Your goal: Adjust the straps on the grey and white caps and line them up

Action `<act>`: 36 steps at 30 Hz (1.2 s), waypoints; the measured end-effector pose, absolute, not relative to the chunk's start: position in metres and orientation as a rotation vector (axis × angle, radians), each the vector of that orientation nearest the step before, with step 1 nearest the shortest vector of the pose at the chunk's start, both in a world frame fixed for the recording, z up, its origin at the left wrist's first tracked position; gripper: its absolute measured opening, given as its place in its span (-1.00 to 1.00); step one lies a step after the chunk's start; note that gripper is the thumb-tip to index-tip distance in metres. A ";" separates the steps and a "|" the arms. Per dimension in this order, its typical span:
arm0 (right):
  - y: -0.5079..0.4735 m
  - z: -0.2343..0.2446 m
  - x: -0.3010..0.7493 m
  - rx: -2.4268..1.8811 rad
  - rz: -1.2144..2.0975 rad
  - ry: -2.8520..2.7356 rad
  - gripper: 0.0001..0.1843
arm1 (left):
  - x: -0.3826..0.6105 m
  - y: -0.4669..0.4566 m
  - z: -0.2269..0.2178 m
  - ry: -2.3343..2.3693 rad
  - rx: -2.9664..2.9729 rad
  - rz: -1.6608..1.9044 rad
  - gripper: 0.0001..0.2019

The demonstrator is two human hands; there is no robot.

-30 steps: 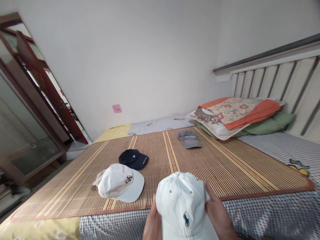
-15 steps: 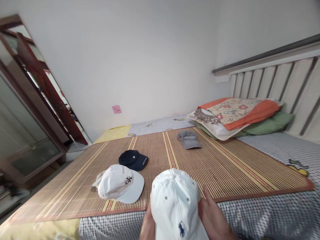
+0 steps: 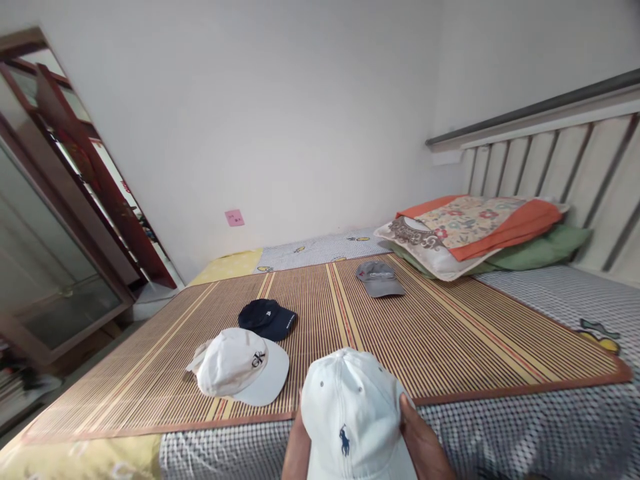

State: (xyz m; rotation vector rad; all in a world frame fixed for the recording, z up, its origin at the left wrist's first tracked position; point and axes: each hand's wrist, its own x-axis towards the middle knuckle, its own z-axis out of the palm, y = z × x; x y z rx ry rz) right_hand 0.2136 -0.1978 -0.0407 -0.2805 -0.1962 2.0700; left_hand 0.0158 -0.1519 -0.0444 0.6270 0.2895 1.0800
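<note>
Between my two hands is a pale white baseball cap with a dark blue horse-rider logo on its front, held low at the near edge of the bed. My left hand grips its left side, its fingers mostly hidden behind the cap. On the other side my right hand is closed on the cap, thumb on the edge. To the left, a white cap with black "CK" letters lies on the mat, just in front of a navy cap. Farther back lies a grey cap.
A striped bamboo mat covers much of the bed, over a checked sheet. Stacked pillows, with an orange-edged floral cloth on top, sit at the back right by a white slatted headboard. A door stands at left.
The held cap has turned and tipped a little, its logo shifting left and up, its crown slightly lower. My right hand's thumb has come in onto the cap. The other caps stay put.
</note>
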 end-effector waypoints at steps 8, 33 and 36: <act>-0.195 -0.020 0.221 -0.411 2.038 -0.159 -0.32 | 0.014 -0.172 -0.027 0.147 0.645 0.995 -0.26; -0.193 -0.058 0.215 -0.631 1.919 -0.121 -0.07 | 0.002 -0.200 -0.011 0.163 0.640 1.010 -0.28; -0.187 -0.064 0.212 -0.649 1.894 -0.087 0.01 | 0.002 -0.200 -0.012 0.156 0.630 1.069 -0.37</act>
